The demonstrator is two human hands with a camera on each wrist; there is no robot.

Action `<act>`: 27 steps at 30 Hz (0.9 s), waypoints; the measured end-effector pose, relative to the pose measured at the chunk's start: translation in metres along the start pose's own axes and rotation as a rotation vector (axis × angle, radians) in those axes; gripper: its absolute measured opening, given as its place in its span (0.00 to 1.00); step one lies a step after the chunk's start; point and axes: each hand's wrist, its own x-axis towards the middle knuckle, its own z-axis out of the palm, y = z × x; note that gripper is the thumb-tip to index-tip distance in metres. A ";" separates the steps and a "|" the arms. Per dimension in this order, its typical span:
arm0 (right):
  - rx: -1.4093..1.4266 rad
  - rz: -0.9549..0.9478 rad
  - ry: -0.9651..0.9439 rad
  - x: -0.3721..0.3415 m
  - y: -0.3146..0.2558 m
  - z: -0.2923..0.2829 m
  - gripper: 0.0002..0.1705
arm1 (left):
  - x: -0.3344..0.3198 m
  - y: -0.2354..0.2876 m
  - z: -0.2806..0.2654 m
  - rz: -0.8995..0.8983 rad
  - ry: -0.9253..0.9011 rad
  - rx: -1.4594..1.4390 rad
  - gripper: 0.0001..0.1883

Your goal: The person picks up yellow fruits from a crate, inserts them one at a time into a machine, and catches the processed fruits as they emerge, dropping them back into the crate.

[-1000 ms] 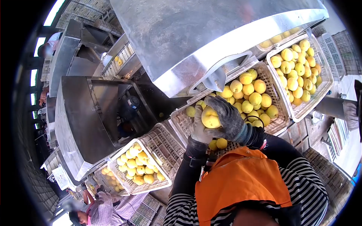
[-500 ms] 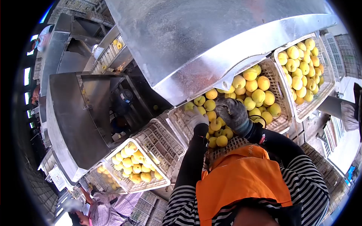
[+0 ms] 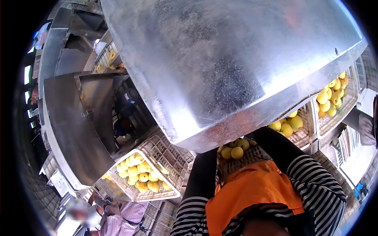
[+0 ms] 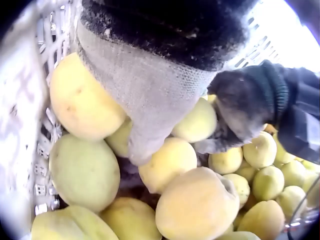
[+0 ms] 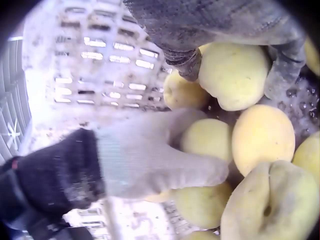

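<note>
- Both hands, shown in the head view a moment earlier, are now being hidden there by the metal hood [image 3: 220,67]; handling is apparently being carried on down inside the crate [image 5: 112,75];
- one yellow-green fruit [image 5: 234,75] is being pinched between thumb and fingers of the dark-gloved right hand [image 5: 220,22]; a second fruit [image 5: 206,139] is being gripped by the pale-gloved left hand [image 5: 155,155], among loose fruit [image 5: 262,140];
- some fingertips are being covered; whether either fruit is being lifted cannot be told

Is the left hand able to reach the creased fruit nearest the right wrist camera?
Probably yes: nothing covers the creased fruit, which lies near the left hand, though that hand seems to hold another fruit.
</note>
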 end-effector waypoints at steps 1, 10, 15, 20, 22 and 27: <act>0.133 -0.006 -0.020 -0.009 -0.005 -0.014 0.23 | 0.006 0.000 -0.004 -0.010 -0.039 0.025 0.26; 1.149 -0.089 -0.243 -0.119 -0.059 -0.106 0.26 | -0.062 0.007 -0.032 0.073 0.004 -1.323 0.26; 0.968 -0.364 -0.082 -0.158 -0.066 -0.113 0.39 | -0.144 0.058 -0.115 0.110 0.079 -1.862 0.27; 0.091 -0.750 0.666 -0.189 -0.081 -0.141 0.29 | -0.170 0.080 -0.141 0.166 0.093 -1.910 0.28; 0.137 -0.714 0.700 -0.200 -0.084 -0.142 0.36 | -0.176 0.083 -0.144 0.194 0.072 -1.938 0.28; 0.356 -0.798 0.667 -0.209 -0.102 -0.170 0.48 | -0.190 0.094 -0.166 0.381 0.128 -1.904 0.31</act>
